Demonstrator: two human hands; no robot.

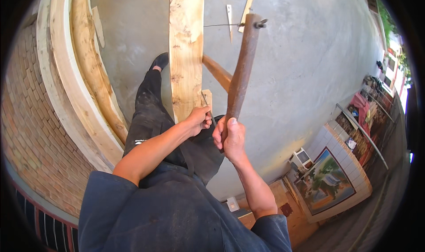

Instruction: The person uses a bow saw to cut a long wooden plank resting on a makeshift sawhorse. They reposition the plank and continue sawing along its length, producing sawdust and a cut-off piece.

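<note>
A long pale wooden plank (pixel 186 48) runs away from me over the concrete floor. A frame saw stands against its right edge, with a brown wooden upright (pixel 241 66), a crossbar (pixel 217 72) and a thin wire (pixel 221 25) at the top. My right hand (pixel 229 136) grips the lower end of the upright. My left hand (pixel 198 119) is closed on the saw's thin blade end (pixel 208 108) right at the plank's near end. My dark-trousered leg and shoe (pixel 159 61) sit just left of the plank.
Curved thick timber pieces (pixel 88 75) lean along a brick wall (pixel 31 132) at the left. Grey concrete floor (pixel 301 75) spreads to the right. A tiled wall with a painted picture (pixel 325 181) and cluttered racks (pixel 367 114) stand at the far right.
</note>
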